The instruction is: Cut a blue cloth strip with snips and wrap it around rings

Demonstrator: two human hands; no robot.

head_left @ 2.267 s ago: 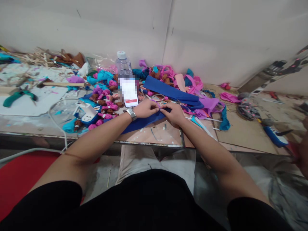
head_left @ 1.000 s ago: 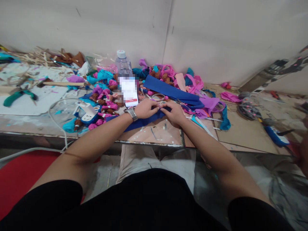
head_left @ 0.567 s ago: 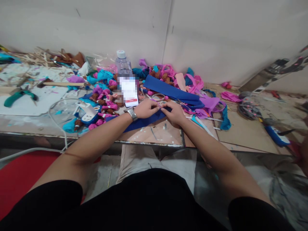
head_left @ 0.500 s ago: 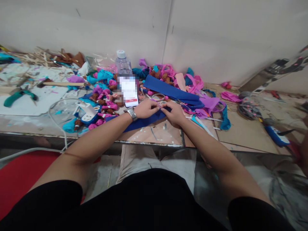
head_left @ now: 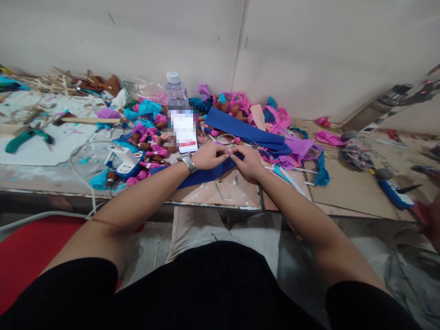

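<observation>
My left hand (head_left: 207,156), with a metal watch on its wrist, and my right hand (head_left: 250,163) meet fingertip to fingertip over a dark blue strip of fabric (head_left: 202,175) on the workbench (head_left: 223,190). Both hands are closed in a pinch on a small piece between them, too small to name. A small metal ring (head_left: 226,138) lies just beyond my fingers. A phone (head_left: 184,131) stands propped behind my left hand.
Pink, teal and brown fabric scraps (head_left: 151,137) pile up behind the hands, with a folded blue cloth (head_left: 245,130), a water bottle (head_left: 175,90), a white power strip (head_left: 124,162) with cable, green pliers (head_left: 24,136) at left, and a blue-handled tool (head_left: 393,192) at right.
My fingers shift slightly against each other; both hands stay in the same place on the blue fabric. At the far right edge a dark object has come into view.
</observation>
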